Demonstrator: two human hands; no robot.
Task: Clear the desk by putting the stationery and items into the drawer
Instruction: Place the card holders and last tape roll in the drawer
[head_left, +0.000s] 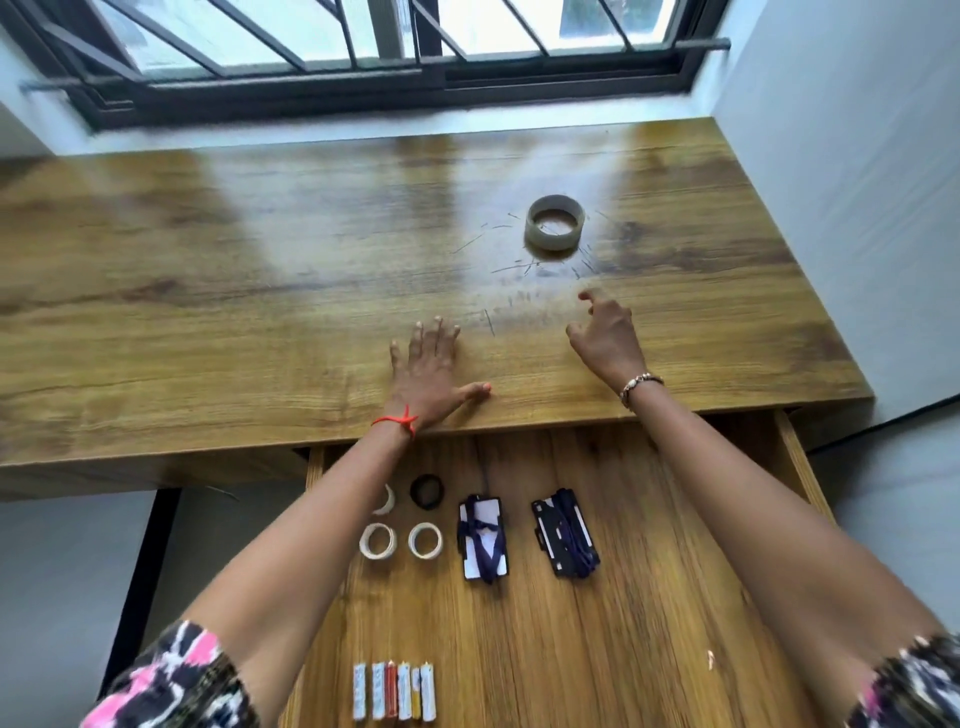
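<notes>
**Wood-grain desk, one roll of tape on top**

The left hand lies flat at the desk's near edge, fingers straight and spread. Below, the open wooden drawer holds small cream tape rolls, a black ring and two black card holders wound with blue lanyards, their long axes running front to back. The right hand hovers, fingers loosely curled and apart, holding nothing. Beyond it, the translucent greyish tape roll lies flat on the desk, hole upward.
</notes>
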